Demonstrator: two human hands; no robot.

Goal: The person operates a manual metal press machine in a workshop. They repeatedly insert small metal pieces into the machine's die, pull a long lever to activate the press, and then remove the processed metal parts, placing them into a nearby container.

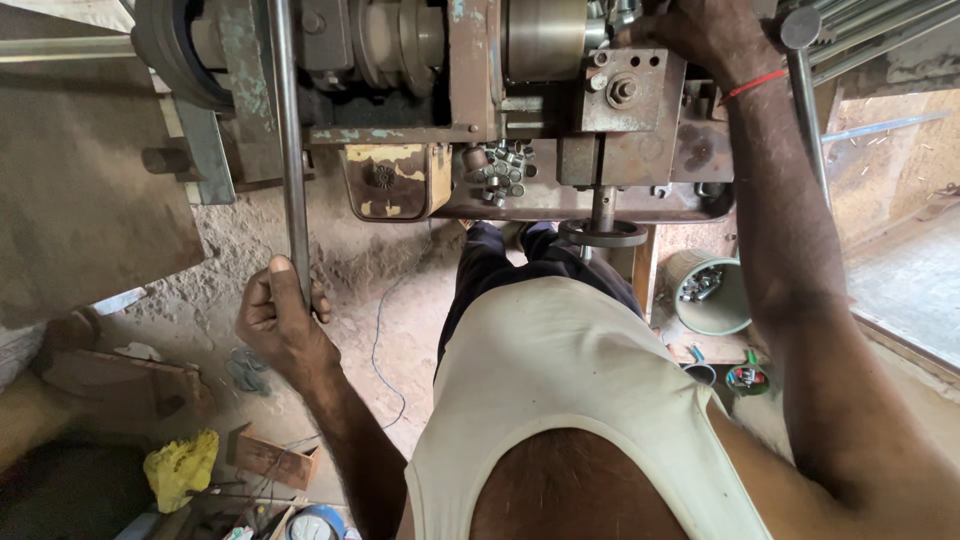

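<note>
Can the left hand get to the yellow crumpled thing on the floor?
Probably not right now: the left hand is wrapped around the long grey metal rod, and the yellow crumpled cloth lies apart, lower on the cluttered floor. It would have to let go first.

rod: long, thin, grey metal, standing nearly upright; it runs from the top edge of the view down past the machine's left end, its lower end inside the closed left hand.
machine: worn steel with flaking green and yellow paint; the right hand rests on its upper right part, beside a bolted block.
</note>
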